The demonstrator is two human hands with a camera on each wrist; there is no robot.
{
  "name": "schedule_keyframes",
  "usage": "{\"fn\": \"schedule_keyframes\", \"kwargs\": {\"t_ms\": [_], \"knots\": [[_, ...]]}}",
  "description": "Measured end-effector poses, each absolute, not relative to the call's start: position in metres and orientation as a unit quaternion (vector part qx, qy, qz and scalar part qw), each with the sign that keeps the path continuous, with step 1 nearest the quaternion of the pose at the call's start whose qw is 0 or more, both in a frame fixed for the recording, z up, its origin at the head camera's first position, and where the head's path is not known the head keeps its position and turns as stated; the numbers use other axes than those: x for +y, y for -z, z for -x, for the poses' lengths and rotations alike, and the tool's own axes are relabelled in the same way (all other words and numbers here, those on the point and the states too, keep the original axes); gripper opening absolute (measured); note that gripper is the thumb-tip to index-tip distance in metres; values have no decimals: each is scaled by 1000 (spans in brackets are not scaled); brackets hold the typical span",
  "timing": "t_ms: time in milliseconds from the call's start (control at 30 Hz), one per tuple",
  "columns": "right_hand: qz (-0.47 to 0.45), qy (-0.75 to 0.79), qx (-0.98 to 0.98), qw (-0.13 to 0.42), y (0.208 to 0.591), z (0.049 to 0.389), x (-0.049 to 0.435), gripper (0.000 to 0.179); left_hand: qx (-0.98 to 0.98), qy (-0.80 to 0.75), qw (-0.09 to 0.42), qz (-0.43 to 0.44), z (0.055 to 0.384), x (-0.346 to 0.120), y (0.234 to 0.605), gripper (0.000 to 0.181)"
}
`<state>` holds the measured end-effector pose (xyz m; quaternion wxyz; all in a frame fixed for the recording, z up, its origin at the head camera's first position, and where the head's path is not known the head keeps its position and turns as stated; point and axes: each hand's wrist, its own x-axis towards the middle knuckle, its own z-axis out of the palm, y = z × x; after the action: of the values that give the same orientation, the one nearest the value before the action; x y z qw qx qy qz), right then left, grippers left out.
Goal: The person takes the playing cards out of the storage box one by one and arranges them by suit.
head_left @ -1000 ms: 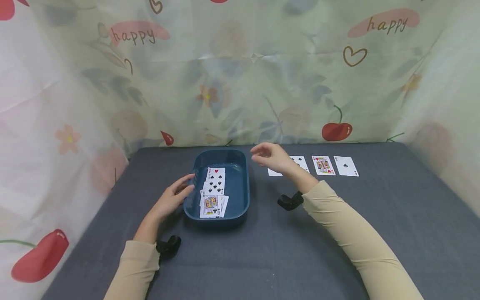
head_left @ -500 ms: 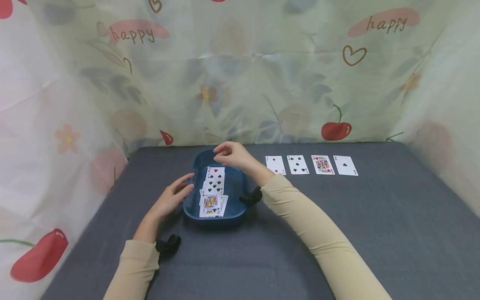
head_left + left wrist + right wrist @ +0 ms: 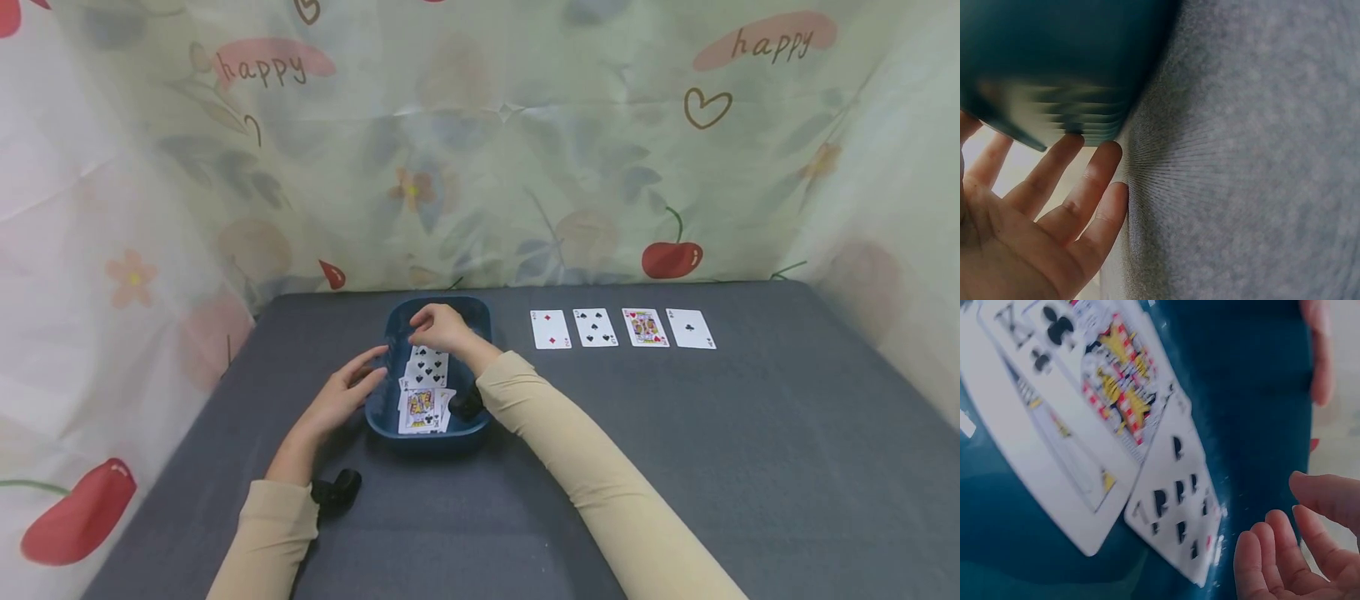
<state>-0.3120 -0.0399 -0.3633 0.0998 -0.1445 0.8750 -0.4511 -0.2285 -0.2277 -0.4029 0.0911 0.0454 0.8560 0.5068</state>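
Note:
A dark blue plastic tub [image 3: 431, 440] stands on the table, with playing cards inside. The king of clubs [image 3: 420, 408] lies near its front, the seven of spades [image 3: 428, 372] behind it. My left hand [image 3: 341, 400] rests at the tub's left side, fingers spread and fingertips along the ribbed outer wall [image 3: 1079, 112] in the left wrist view. My right hand [image 3: 444, 330] is over the tub's back part, fingers loosely bent. In the right wrist view, nothing shows between its thumb [image 3: 1322, 490] and fingers. The red heart card at the back is hidden under this hand.
To the right of the tub a row of face-up cards lies on the dark table: a diamonds card [image 3: 551, 329], a spades card [image 3: 596, 327], a king of hearts [image 3: 645, 327] and an ace of clubs [image 3: 691, 329]. A printed curtain [image 3: 510, 192] closes the back.
My right hand has moved left from above the card row to the tub and lowered into its back part, uncovering the diamonds card. My left hand has kept its place.

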Motion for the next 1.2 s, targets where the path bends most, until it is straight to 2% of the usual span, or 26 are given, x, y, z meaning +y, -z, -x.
{"fn": "schedule_keyframes", "kwargs": {"t_ms": [200, 233, 333, 433, 533, 700, 933, 1200], "knots": [[154, 409, 898, 56, 446, 388, -48, 32, 856, -507, 91, -46, 228, -227, 402, 53], [155, 407, 898, 64, 454, 397, -50, 33, 856, -507, 91, -45, 228, -227, 402, 53], [149, 373, 914, 67, 436, 377, -50, 36, 856, -507, 92, -42, 228, -226, 401, 53], [136, 323, 930, 107, 396, 337, -48, 42, 857, -505, 93, -40, 227, -227, 401, 53], [143, 284, 941, 120, 380, 316, -46, 50, 857, -504, 95, -41, 227, -226, 400, 54], [167, 224, 951, 136, 380, 317, -43, 66, 858, -504, 93, -41, 227, -227, 400, 53], [178, 185, 956, 140, 380, 316, -42, 67, 857, -504, 96, -38, 227, -227, 400, 53], [167, 236, 950, 117, 376, 309, -42, 68, 855, -508, 96, -41, 226, -226, 400, 56]]}}
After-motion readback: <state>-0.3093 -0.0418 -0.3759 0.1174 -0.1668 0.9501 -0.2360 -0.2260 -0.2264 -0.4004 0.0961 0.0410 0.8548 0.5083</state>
